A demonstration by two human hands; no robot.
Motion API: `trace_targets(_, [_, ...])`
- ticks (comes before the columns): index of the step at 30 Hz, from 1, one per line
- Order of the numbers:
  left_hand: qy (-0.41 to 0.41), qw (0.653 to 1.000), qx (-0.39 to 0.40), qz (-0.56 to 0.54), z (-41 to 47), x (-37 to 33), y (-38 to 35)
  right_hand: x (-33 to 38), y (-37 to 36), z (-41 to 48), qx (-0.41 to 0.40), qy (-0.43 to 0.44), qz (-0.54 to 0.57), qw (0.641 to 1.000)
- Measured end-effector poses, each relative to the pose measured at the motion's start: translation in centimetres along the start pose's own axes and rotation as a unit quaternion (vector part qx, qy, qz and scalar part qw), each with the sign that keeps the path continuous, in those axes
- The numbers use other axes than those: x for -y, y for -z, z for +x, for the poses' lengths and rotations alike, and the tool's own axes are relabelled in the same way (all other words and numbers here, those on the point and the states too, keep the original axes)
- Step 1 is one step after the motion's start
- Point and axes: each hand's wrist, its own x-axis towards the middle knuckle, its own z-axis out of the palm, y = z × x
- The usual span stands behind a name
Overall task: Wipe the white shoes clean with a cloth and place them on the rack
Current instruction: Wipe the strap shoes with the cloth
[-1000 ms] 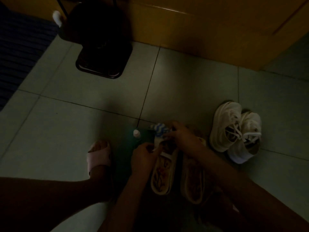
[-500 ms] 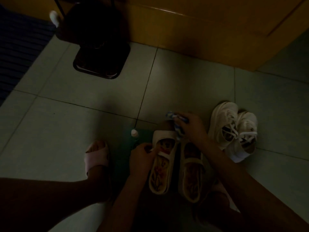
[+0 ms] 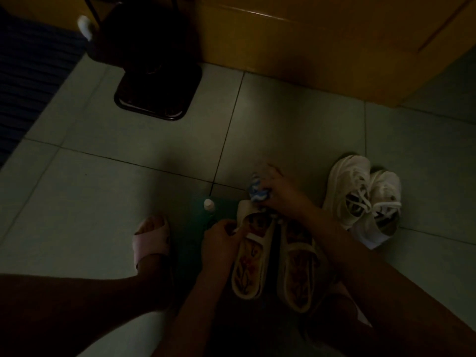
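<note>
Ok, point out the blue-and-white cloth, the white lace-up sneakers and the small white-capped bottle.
blue-and-white cloth [image 3: 257, 194]: head view, bunched middle.
white lace-up sneakers [image 3: 347, 173]: head view, toe of one shoe.
small white-capped bottle [image 3: 209, 203]: head view, its cap.

My cloth [image 3: 257, 194] is striped blue and white, and the left slipper [image 3: 248, 266] and right slipper [image 3: 298, 276] are cream-white with a reddish-brown leafy flower print on their insoles. The sneakers [image 3: 346, 186] are white with white laces and a dark-and-light striped lining, and the slide [image 3: 152, 243] on my foot is pale pink. The floor tiles [image 3: 103, 181] are pale grey-green with dark grout lines, the cabinet [image 3: 309, 47] yellow-orange, the mat [image 3: 28, 73] dark blue with ribbed stripes, the stand base [image 3: 157, 99] black, and the bottle cap [image 3: 208, 203] white.
</note>
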Motion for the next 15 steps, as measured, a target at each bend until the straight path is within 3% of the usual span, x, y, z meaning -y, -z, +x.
trace_targets(4, [0.003, 1.0, 0.006, -0.002, 0.0, 0.1, 0.1, 0.4, -0.2, 0.4, 0.05, -0.035, 0.087, 0.994])
trace_targets(9, [0.007, 1.0, -0.001, 0.004, 0.0, -0.1, 0.0, -0.3, -0.2, -0.7, 0.05, 0.02, 0.055, 0.997])
trace_targets(15, [0.005, 1.0, -0.002, 0.004, -0.2, -0.2, -0.1, -1.9, -0.4, -2.4, -0.044, -0.001, 0.039, 0.998])
